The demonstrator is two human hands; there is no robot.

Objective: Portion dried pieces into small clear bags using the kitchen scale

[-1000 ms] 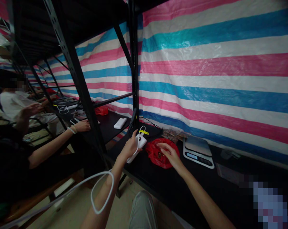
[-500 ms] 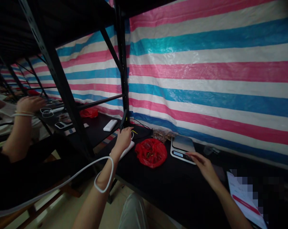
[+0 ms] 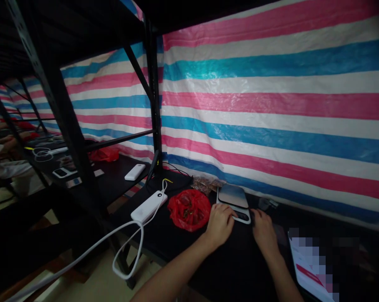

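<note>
A small digital scale (image 3: 233, 197) with a metal plate, white body and dark display lies on the black table (image 3: 236, 256). My left hand (image 3: 220, 224) rests at the scale's left front, its slightly bent fingers touching the body beside the display and hiding that corner. Just right of the scale, my right hand (image 3: 265, 230) lies low over the table with loosely bent fingers and nothing visible in it. To the left sits a red plastic bag (image 3: 189, 209), spread open with small brownish pieces inside. Behind it are clear bags of small brown items (image 3: 203, 184).
A white power bank (image 3: 148, 206) with a looping white cable (image 3: 142, 239) lies at the table's left. A bright screen (image 3: 305, 268) stands at the right. Black rack posts (image 3: 153, 105) and striped sheeting (image 3: 271, 100) border the table. Another power bank (image 3: 135, 172) is on the neighbouring table.
My left hand has moved right from the power bank to the scale. My right hand has shifted off the display to the scale's right side. The display has gone dark; the neighbour's raised arm has gone.
</note>
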